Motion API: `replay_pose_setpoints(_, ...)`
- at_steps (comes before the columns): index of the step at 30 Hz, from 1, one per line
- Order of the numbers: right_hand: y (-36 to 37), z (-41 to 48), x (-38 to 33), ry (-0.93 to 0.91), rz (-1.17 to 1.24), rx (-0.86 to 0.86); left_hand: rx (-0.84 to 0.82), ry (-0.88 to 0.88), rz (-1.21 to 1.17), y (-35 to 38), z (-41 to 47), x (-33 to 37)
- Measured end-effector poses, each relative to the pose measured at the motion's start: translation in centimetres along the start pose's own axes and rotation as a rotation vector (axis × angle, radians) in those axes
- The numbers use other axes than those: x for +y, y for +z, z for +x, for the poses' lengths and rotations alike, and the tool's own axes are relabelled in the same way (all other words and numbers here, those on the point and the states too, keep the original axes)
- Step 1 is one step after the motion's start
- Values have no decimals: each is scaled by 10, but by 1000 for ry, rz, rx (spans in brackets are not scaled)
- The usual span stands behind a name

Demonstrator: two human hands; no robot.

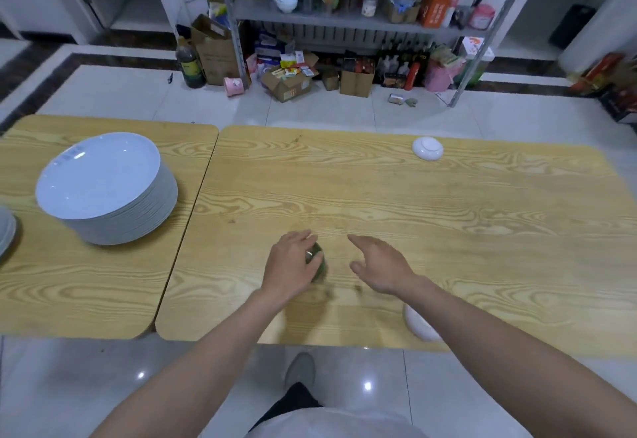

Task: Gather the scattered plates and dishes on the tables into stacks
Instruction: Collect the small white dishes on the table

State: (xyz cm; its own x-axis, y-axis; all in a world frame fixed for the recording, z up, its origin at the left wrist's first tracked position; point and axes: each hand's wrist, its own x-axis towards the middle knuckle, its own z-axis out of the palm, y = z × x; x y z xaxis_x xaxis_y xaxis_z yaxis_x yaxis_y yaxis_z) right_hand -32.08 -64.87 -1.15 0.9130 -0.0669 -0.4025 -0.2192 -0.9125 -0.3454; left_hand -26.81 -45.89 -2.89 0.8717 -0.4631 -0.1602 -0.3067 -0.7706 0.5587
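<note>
Near bowl: a white bowl (418, 325) sits by the near edge of the right table (482, 248), partly hidden under your right forearm. It stands alone, so it counts as not yet gathered.

Your left hand: your left hand (293, 265) has its fingers wrapped round a small greenish object (317, 262) low over the right table. The object is blurred, so you cannot tell what kind of dish or cup it is, or whether it touches the wood.

Your right hand: your right hand (382, 267) is spread and relaxed just beside the greenish object, holding nothing and apart from it.

Plate stack: a tall stack of white plates (103, 189) stands on the left table (86, 293), its rims fairly even. This looks like the main part of the job done.

Second pile: the rim of another pile (5, 231) shows at the left edge of the view, mostly cut off. Its height cannot be read.

Far bowl: a small white bowl (427, 148) lies upside down near the far edge of the right table, well apart from everything else. It is ungathered.

Progress: judging by this, you are late in the task. The plates are gathered, and two loose bowls plus the item in your left hand remain to be brought together.
</note>
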Motion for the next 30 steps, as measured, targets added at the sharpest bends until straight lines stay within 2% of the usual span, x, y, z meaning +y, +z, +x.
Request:
replay_pose_setpoints(3, -26, -20, 31, -55, -329, 8, -72, 125, 254, 0, 8, 40)
replay_pose_setpoints(7, -61, -51, 73, -10, -479, 65, -86, 218, 436, 7, 11, 103)
replay_pose_setpoints(13, -96, -86, 124, 43, -528, 195, -15, 249, 530, 25, 15, 180)
replay_pose_setpoints(20, -118, -105, 160, 104, -514, 338, 39, 274, 579, 35, 28, 234)
replay_pose_setpoints(30, -163, -64, 184, 170, -533, 358, 56, 331, 578, 30, 97, 265)
